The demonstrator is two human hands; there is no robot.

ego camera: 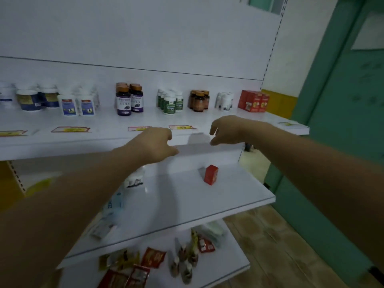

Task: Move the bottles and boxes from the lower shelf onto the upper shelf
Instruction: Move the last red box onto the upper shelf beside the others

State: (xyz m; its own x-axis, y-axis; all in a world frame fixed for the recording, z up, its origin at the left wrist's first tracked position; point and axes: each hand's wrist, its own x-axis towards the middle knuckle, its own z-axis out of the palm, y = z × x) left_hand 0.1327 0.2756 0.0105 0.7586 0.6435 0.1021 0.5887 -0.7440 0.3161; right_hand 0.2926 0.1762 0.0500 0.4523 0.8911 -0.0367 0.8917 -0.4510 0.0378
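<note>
both hands reached forward at the front edge of the upper shelf [104, 140] with nothing in them: the left hand [154, 145] had its fingers curled loosely, thumb pointing right, while the right hand [226, 128] hung with fingers bent downward and parted from the thumb, gripping nothing. a gap of bare shelf edge lay between the two hands. along the back of the upper shelf stood rows of goods: white bottles with blue labels [78, 104] at left, dark purple-labelled bottles with orange caps [129, 100], white bottles with green labels [170, 102], brown bottles [199, 100], small white bottles [225, 100], and a group of red boxes [254, 100] at the far right. yellow-and-red price tags [70, 129] lay flat near the shelf's front edge. on the lower shelf [207, 204], a single red box [211, 174] stood upright near the back, well apart from a white bottle [135, 178] that was partly hidden behind the left forearm. blurred flat packages [110, 215] lay at that shelf's left side, too smeared to identify. beneath it, a bottom shelf [232, 271] carried a scatter of red and yellow packets [153, 257]. a green door [342, 100] stood to the right.
</note>
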